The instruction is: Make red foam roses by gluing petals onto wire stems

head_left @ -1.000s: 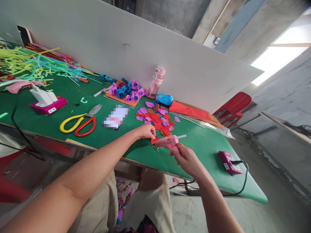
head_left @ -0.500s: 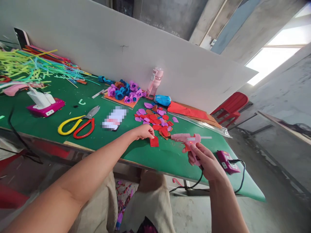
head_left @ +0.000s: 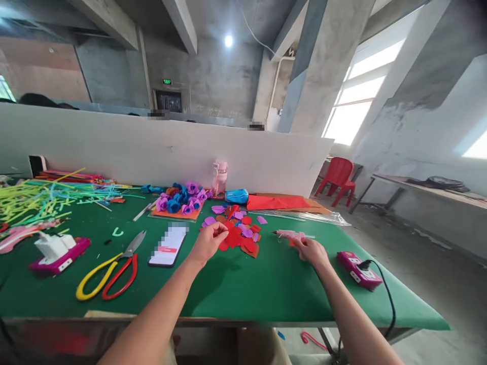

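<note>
Left hand: fingers pinched closed on a red paper piece, beside loose purple-and-red paper petals. Right hand: fingers curled round a pink plastic glue gun.

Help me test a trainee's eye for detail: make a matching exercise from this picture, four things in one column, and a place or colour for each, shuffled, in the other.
Column 1
1. Hot glue gun
2. Scissors
3. Pouch
4. Plastic chair

Column 2
A. Blue, beside the pink bottle
B. Red, beyond the green table
C. At the fingers of the right hand
D. One yellow handle, one red

Pairs: 1-C, 2-D, 3-A, 4-B
</note>
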`<state>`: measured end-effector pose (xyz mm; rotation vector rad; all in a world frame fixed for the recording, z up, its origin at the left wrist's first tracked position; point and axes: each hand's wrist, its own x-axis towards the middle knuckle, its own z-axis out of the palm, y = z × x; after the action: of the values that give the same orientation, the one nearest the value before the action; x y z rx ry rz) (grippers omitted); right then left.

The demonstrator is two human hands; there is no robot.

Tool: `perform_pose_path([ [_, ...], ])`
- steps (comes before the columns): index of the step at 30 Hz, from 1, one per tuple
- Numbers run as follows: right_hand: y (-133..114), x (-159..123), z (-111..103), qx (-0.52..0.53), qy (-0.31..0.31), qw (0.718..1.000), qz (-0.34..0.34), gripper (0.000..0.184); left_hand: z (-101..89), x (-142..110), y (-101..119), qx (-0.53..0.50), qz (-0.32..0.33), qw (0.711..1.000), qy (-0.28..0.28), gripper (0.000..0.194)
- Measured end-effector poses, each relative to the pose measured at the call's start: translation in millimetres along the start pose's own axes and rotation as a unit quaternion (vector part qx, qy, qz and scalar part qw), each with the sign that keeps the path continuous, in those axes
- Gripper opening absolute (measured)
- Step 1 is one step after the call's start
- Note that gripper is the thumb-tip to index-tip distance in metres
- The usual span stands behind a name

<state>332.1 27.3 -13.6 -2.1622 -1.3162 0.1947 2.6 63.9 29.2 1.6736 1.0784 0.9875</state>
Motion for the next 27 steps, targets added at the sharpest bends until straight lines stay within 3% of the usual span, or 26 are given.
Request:
perform_pose_path([
  [2, -25.7, -9.3, 1.2, -0.054, 0.110, 0.992, -0.007, 0.039, 1.6, 0.2, 0.2, 0.033, 0.051, 0.998, 0.019, 0.013],
  [4, -63.3, -22.3, 7.7, 0.023, 0.105, 0.992, -0.065, 0.045, 2.5, 0.7, 0.3, 0.082, 0.075, 0.993, 0.026, 0.011],
  [6, -105.3, -34.5, 20.6, 0.175, -0.045, 0.968, -0.172, 0.045, 2.3, 1.5, 0.5, 0.125, 0.085, 0.988, 0.033, 0.012],
  [8, -141.2, -43.1, 37.9, 0.306, -0.192, 0.909, -0.210, 0.046, 0.9, 2.5, -0.1, 0.154, 0.097, 0.983, 0.040, 0.013],
  [10, -163.3, -47.3, 55.8, 0.374, -0.228, 0.876, -0.204, 0.041, -1.1, 3.5, -2.3, 0.186, 0.104, 0.976, 0.052, 0.014],
  [15, -164.6, -47.4, 84.6, 0.389, -0.229, 0.878, -0.159, 0.026, -3.0, 7.1, -12.8, 0.262, 0.129, 0.953, 0.083, 0.014],
  [22, -155.9, -46.0, 92.3, 0.451, -0.238, 0.852, -0.120, 0.014, 6.8, 14.3, -19.5, 0.246, 0.169, 0.950, 0.091, 0.013],
  [24, -155.3, -44.2, 93.1, 0.499, -0.221, 0.834, -0.078, 0.015, 10.4, 14.7, -19.3, 0.216, 0.171, 0.956, 0.101, 0.012],
  [27, -152.6, -41.0, 92.2, 0.597, -0.175, 0.783, 0.001, 0.019, 15.6, 13.3, -17.1, 0.165, 0.159, 0.967, 0.112, 0.020],
])
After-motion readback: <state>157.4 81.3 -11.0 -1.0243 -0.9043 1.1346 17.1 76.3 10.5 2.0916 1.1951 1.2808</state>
